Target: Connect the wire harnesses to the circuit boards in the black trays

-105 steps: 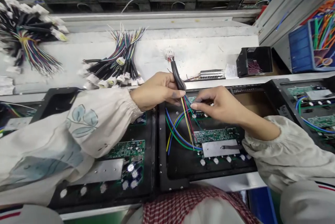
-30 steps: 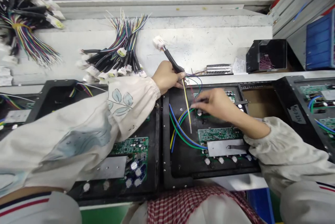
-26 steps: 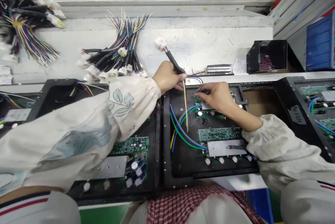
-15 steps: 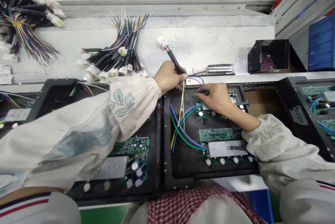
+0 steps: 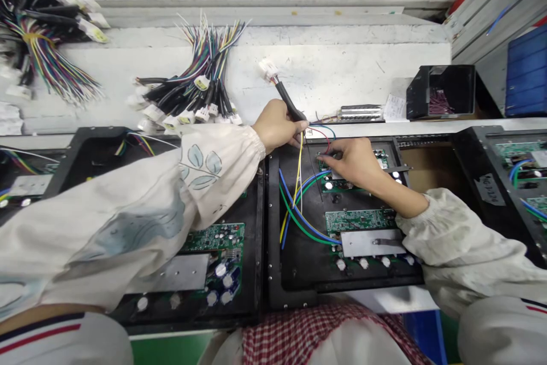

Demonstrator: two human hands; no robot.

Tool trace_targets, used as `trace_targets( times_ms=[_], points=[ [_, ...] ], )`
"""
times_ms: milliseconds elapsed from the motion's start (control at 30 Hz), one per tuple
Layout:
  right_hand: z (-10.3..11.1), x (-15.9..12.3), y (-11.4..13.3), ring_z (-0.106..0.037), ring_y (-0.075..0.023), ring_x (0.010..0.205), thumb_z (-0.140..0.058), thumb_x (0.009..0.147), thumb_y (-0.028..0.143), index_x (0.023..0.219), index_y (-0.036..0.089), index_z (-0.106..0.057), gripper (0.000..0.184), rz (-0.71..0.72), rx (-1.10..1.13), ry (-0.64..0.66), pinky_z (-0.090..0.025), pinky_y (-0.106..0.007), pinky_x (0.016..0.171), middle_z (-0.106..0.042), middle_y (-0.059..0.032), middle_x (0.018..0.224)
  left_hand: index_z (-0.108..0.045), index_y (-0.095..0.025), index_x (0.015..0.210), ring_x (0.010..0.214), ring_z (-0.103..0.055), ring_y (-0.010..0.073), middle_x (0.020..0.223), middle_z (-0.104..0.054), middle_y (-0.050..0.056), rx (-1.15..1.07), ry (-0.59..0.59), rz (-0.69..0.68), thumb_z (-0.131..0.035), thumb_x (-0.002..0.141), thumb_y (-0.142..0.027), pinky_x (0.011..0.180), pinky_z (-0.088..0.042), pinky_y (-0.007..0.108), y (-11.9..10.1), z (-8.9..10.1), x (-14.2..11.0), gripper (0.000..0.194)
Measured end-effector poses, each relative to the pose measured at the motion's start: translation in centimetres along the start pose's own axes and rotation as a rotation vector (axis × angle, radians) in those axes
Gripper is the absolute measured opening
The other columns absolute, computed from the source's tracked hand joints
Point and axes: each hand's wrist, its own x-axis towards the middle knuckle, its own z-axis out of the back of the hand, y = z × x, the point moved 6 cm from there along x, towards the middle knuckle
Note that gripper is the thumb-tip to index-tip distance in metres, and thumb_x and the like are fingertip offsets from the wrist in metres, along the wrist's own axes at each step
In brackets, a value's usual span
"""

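My left hand [image 5: 277, 126] grips a black-sleeved wire harness [image 5: 289, 102] just below its white connector [image 5: 268, 68], above the rim of a black tray [image 5: 273, 240]. Its loose blue, green, yellow and red wires [image 5: 299, 205] fan out over the tray. My right hand [image 5: 352, 164] reaches into the tray, with its fingertips pinched against the left end of a green circuit board [image 5: 337, 174]. A red wire runs towards those fingertips, and whatever lies between them is hidden. A second green board [image 5: 359, 220] with a metal plate [image 5: 371, 243] sits nearer me in the tray.
Bundled harnesses [image 5: 200, 83] lie on the white bench [image 5: 342, 80] behind the tray. A black box of wires [image 5: 440, 91], a metal part [image 5: 361, 113] and a paper slip [image 5: 394, 107] stand to the right. Similar trays with boards [image 5: 213, 237] flank this one.
Since the earliest frame, my right hand has gone from the wires down onto the far board, and the loose wires have spread. My left hand and the harness have shifted slightly up and left.
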Motion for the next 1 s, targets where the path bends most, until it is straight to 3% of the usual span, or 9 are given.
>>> trace_targets(
  times_ms=[467,633,800,867,933,1000],
  points=[
    [-1.0,0.0,0.8,-0.064,-0.0237,0.072,-0.058,0.081,0.028,0.080,0.016,-0.071,0.017,0.060,-0.278,0.060,-0.038,-0.031,0.063,-0.072,-0.0089,0.079,-0.054,-0.008,0.074,0.055,-0.057,0.0108,0.061,-0.056,0.003,0.005,-0.004,0.018,-0.056,0.080,-0.002,0.062,-0.058,0.032,0.1,0.0,0.0,0.008],
    [0.5,-0.5,0.7,-0.063,-0.0216,0.070,-0.064,0.081,0.032,0.080,0.015,-0.072,0.018,0.024,-0.165,0.091,-0.040,-0.030,0.064,-0.071,-0.0085,0.074,-0.054,-0.007,0.074,0.053,-0.057,0.0112,0.061,-0.055,0.002,-0.007,-0.014,0.012,-0.056,0.079,-0.002,0.060,-0.057,0.033,0.2,0.2,0.2,0.008],
    [0.9,-2.1,1.8,-0.059,-0.0137,0.054,-0.066,0.081,0.036,0.073,0.018,-0.072,0.021,0.103,0.234,0.246,-0.040,-0.025,0.054,-0.068,-0.0004,0.060,-0.054,-0.006,0.078,0.053,-0.059,0.0118,0.064,-0.057,0.004,-0.033,-0.027,0.022,-0.055,0.080,-0.001,0.058,-0.058,0.032,0.3,0.1,0.3,0.005],
    [1.2,-1.7,1.6,-0.060,-0.0136,0.053,-0.068,0.079,0.031,0.072,0.017,-0.072,0.016,0.069,0.291,0.139,-0.041,-0.025,0.055,-0.069,-0.0007,0.060,-0.054,-0.006,0.080,0.052,-0.059,0.0117,0.064,-0.057,0.003,-0.039,-0.034,0.032,-0.054,0.080,-0.001,0.058,-0.058,0.032,0.4,0.0,0.3,0.005],
    [1.5,-1.1,1.0,-0.064,-0.0166,0.061,-0.070,0.078,0.026,0.076,0.016,-0.074,0.011,0.049,0.232,-0.043,-0.044,-0.027,0.061,-0.072,-0.0039,0.070,-0.054,-0.006,0.081,0.052,-0.059,0.0122,0.062,-0.056,0.002,-0.028,-0.027,0.049,-0.054,0.081,-0.002,0.060,-0.058,0.033,0.4,-0.1,0.3,0.005],
    [1.1,-0.5,0.7,-0.067,-0.0206,0.070,-0.071,0.076,0.023,0.079,0.016,-0.075,0.009,0.067,0.128,-0.110,-0.046,-0.029,0.068,-0.074,-0.0073,0.078,-0.054,-0.007,0.080,0.052,-0.060,0.0124,0.060,-0.056,0.001,-0.009,-0.018,0.060,-0.055,0.080,-0.002,0.060,-0.058,0.034,0.4,-0.1,0.2,0.005]
  ],
)
